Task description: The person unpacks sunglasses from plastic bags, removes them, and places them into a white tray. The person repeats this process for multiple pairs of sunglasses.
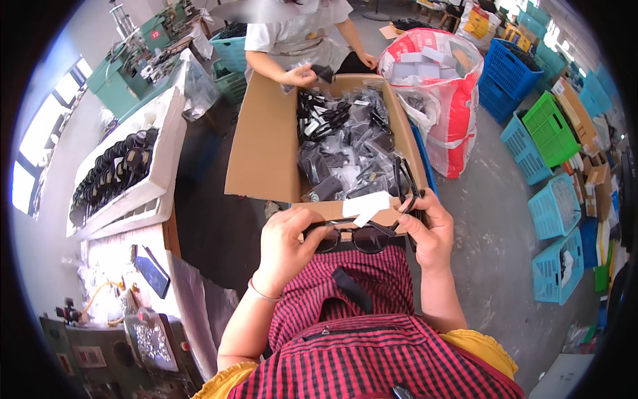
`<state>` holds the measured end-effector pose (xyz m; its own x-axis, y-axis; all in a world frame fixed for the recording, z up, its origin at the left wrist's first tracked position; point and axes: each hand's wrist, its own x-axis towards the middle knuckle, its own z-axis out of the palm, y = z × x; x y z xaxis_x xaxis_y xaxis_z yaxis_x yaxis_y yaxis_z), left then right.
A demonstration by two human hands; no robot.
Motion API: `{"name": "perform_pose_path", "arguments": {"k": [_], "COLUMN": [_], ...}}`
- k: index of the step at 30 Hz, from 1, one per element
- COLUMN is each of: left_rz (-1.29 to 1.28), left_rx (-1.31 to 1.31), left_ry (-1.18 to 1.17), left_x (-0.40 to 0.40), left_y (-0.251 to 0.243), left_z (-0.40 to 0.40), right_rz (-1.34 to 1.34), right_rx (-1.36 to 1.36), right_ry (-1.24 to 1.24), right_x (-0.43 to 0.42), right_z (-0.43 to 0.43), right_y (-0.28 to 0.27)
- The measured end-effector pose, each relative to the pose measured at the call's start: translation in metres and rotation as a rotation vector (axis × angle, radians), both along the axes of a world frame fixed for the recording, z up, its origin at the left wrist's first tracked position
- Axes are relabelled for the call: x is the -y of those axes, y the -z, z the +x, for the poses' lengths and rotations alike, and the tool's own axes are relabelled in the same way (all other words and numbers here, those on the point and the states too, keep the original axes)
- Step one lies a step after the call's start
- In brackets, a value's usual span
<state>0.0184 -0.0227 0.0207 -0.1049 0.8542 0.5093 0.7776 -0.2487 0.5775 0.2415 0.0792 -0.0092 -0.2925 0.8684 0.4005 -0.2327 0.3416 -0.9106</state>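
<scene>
My left hand (294,239) grips one side of a pair of black sunglasses (370,239) with dark lenses, held just above my lap. My right hand (428,229) pinches black eyeglass frames (406,177) by their temples, close to the other side of the sunglasses. White paper tags (366,204) hang between my hands. Beyond them stands an open cardboard box (264,144), holding many dark eyewear pieces in clear plastic bags (344,144) and some loose black frames (321,117). How the items overlap at my right fingers cannot be told.
Across the box a person's hand (299,76) holds a bagged dark item. At the right stand a red and white sack (461,119) and several plastic crates (553,204). White foam trays (164,164) with rows of black eyewear lie at the left, above a machine (109,354).
</scene>
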Motion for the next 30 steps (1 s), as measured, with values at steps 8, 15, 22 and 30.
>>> {"name": "perform_pose_path", "arguments": {"k": [8,15,22,30], "left_rz": [-0.070,0.000,0.136,0.031], "left_rx": [-0.059,1.139,0.258,-0.073], "left_ry": [0.365,-0.001,0.080,0.428], "left_x": [-0.009,-0.029,-0.013,-0.024], "left_y": [-0.003,0.029,0.007,0.024], "left_z": [-0.008,-0.021,-0.007,0.023], "right_rz": [-0.219,-0.370,-0.114,-0.084], "right_rx": [0.104,-0.108,0.139,0.199], "right_ry": [-0.233,-0.144,-0.118,-0.538], "right_x": [-0.012,-0.012,-0.013,0.004], "right_z": [-0.011,-0.012,-0.010,-0.012], "right_y": [-0.004,0.011,-0.006,-0.041]}}
